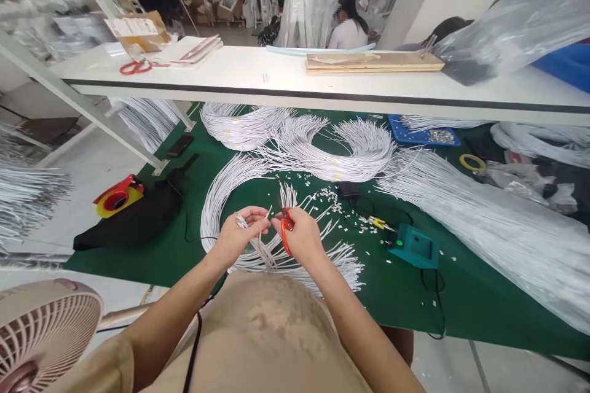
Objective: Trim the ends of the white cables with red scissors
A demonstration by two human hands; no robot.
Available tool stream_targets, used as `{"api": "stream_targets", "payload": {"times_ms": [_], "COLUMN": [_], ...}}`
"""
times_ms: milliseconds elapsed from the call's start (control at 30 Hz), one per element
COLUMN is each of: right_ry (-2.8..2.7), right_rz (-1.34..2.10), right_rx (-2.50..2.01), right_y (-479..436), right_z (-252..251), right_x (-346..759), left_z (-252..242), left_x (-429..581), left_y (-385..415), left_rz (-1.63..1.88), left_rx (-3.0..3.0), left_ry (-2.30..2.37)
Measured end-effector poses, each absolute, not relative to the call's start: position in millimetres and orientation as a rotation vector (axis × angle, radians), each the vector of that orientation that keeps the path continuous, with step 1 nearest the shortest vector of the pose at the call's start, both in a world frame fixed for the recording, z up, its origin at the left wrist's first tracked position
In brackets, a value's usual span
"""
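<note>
My left hand (241, 230) is closed with white cables between its fingers; their short ends stick up past the fingertips. Close beside it, my right hand (302, 233) grips red-handled scissors (286, 230), and its fingertips nearly meet those of the left. Whether the blades touch a cable is too small to tell. Under and around both hands lies a loop of white cables (216, 196) on the green table (359, 313). Loose cable ends (343, 261) fan out to the right. Small white pieces (327, 199) are scattered just beyond my right hand.
More cable bundles (334, 159) lie behind. To the right are a teal device (417, 245), yellow-handled pliers (378, 222) and wrapped cables (488, 215). A red tape dispenser (118, 195) and black bag (133, 221) lie left. A white shelf (244, 67) crosses above; a fan (46, 331) stands at lower left.
</note>
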State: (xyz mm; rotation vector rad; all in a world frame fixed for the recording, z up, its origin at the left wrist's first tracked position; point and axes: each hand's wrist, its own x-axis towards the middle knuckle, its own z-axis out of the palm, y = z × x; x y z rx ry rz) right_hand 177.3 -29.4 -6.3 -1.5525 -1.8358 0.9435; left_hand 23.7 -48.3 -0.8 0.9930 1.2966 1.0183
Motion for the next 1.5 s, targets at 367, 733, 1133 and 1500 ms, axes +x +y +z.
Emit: {"api": "stream_targets", "payload": {"times_ms": [367,733,1133,1500], "right_ry": [-2.416,-2.387,-1.275,-1.003], "right_rz": [0.446,0.399,1.445,1.561], "right_rx": [-1.695,-1.661,-1.262,-1.250], "right_y": [-33.1,-39.4,-28.5,-33.6], "right_z": [4.8,-2.4,11.7,9.4], "right_x": [181.5,181.3,174.7,165.7], "left_z": [-0.9,4.7,8.2,8.3], "left_x": [21.8,23.4,25.8,25.3], "left_y": [-48.1,-50.9,-53.8,-53.9], "left_rz": [0.970,0.916,0.873,0.913], "left_rx": [1.148,1.241,1.259,1.185], "left_ry": [1.366,1.337,1.379,1.348]}}
